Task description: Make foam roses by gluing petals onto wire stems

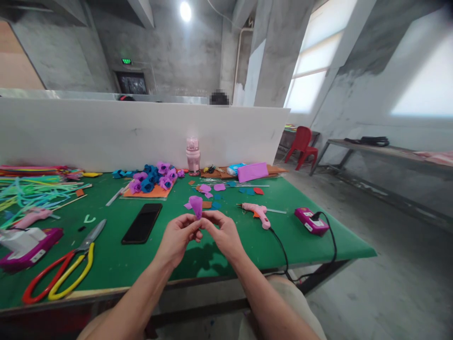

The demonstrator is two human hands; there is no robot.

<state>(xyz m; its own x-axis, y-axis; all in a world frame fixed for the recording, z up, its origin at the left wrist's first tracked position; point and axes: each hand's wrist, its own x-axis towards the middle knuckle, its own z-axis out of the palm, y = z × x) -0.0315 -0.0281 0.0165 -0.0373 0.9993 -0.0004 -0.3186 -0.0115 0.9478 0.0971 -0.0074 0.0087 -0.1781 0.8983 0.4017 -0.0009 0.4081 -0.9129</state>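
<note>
Between my two hands, above the green table, a purple paper flower [196,206] stands upright with its narrow base pinched in the fingertips. My left hand [180,237] is closed on that base from the left. From the right, my right hand [221,231] closes on the same base, thumb and fingers together. Loose purple petals [205,189] and blue paper pieces [216,205] lie just beyond the flower. To the right rests a pink hot glue gun [259,212] with a clear glue stick in its back end.
Finished purple and blue paper flowers [150,178] sit at the back left. A phone [142,223], large scissors [67,264] and colourful stems [31,189] lie left. A pink bottle [193,158] stands by the white partition [141,132]. A purple power strip [311,221] with a cord lies right.
</note>
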